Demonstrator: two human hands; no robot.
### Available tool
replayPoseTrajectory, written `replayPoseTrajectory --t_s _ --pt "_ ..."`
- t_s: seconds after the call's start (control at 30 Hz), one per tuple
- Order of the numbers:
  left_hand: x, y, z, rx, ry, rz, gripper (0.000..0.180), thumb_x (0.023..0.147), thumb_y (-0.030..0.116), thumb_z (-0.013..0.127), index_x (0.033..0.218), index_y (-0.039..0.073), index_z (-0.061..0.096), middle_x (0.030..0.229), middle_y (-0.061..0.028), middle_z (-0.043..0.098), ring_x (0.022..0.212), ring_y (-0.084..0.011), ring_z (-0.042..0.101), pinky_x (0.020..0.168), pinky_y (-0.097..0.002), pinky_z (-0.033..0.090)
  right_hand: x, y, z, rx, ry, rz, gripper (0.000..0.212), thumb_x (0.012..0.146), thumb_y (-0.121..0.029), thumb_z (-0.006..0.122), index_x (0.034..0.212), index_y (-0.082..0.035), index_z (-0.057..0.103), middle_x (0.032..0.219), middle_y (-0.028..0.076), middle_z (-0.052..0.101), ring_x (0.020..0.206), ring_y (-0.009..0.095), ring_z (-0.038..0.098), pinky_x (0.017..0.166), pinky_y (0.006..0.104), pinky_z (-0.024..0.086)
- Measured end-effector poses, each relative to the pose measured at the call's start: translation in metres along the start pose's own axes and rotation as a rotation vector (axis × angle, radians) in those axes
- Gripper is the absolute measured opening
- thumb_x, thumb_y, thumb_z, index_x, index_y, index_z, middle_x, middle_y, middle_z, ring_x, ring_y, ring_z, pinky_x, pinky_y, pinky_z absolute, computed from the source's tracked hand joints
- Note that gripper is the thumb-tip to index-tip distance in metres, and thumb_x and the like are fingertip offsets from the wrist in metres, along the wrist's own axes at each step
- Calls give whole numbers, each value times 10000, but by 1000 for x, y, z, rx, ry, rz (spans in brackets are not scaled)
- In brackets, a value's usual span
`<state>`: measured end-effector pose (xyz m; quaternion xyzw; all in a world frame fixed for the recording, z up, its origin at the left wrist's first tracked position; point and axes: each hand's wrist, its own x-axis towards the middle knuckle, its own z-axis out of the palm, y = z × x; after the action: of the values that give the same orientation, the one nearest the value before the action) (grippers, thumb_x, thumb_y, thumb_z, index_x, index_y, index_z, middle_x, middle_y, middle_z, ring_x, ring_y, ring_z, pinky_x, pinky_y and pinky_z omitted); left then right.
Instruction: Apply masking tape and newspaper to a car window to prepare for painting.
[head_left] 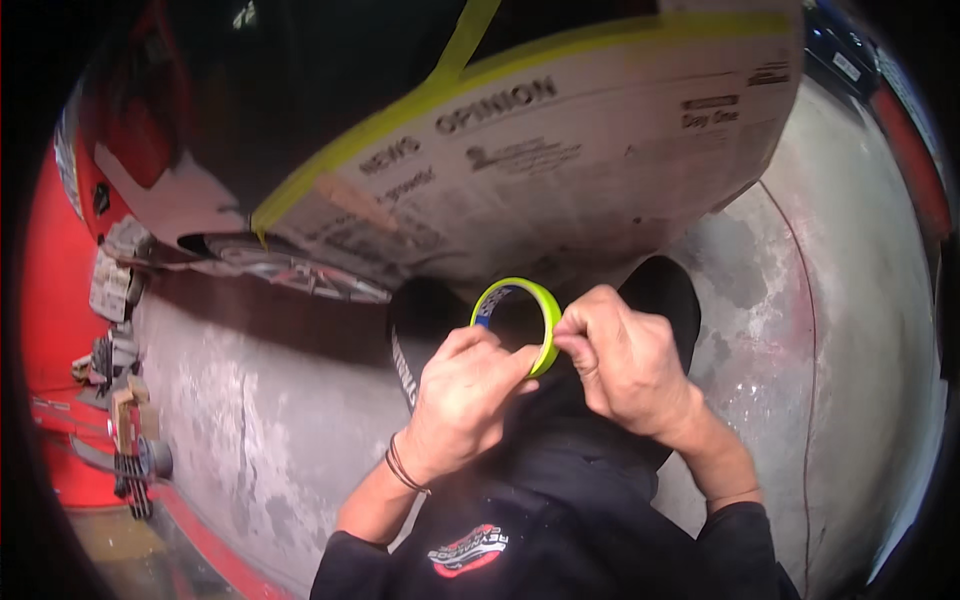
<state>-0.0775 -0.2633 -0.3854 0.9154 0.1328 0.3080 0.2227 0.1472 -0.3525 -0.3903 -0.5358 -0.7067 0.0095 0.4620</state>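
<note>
A roll of bright yellow-green masking tape (549, 318) is held upright in front of my body, its open ring facing me at a slant. My left hand (465, 385) grips its lower edge, thumb on the outside and fingers curled underneath. On the roll's right side, my right hand (625, 358) pinches with thumb and forefinger at the outer face of the tape. Whether a loose tape end lies in that pinch is too small to tell. Beyond my hands, newspaper (560, 170) covers a car panel, edged with a strip of the same yellow tape (370, 122).
The dark car body (300, 60) stands close ahead, with its wheel (300, 272) at the left. Assorted parts (115, 350) lie along a red surface at the far left. A thin cable (808, 330) runs over the concrete floor (250, 430) on the right.
</note>
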Motion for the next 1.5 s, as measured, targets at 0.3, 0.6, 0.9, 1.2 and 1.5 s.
replayPoseTrajectory --t_s 0.3,0.6,0.9,1.2,1.5 --pt "-17 -27 -30 2 -22 -132 375 928 30 893 1276 -10 759 921 -118 762 798 -327 714 845 -454 573 10 -8 20 403 -20 327 294 1151 -98 734 1430 -23 680 1181 182 754 964 322 803 846 389 650" --pt "2 6 -70 -6 -148 18 490 936 130 905 1363 -50 745 903 -142 711 787 -344 684 769 -490 574 52 -7 23 464 128 114 119 1023 3 866 1096 -22 775 1054 110 774 889 209 756 794 332 620" --pt "31 -1 -156 404 -34 299 357 944 23 722 1290 -59 756 822 -100 638 709 -318 627 762 -489 541 80 -43 -12 479 245 -215 189 1024 94 816 1126 11 681 1050 140 748 947 275 804 1003 440 679" --pt "242 50 -209 485 802 454 476 1199 150 641 1643 -23 617 1488 -170 769 1362 -270 728 1171 -418 568 63 -34 -99 293 229 -294 207 1038 21 772 1194 -39 649 1025 131 696 917 387 720 870 489 605" --pt "464 127 -99 1049 126 973 426 1017 422 849 1379 199 857 1327 -74 720 1329 -275 642 1243 -495 434 45 -28 -130 168 254 -224 267 970 75 806 1170 -48 678 993 111 706 860 340 730 789 434 608"
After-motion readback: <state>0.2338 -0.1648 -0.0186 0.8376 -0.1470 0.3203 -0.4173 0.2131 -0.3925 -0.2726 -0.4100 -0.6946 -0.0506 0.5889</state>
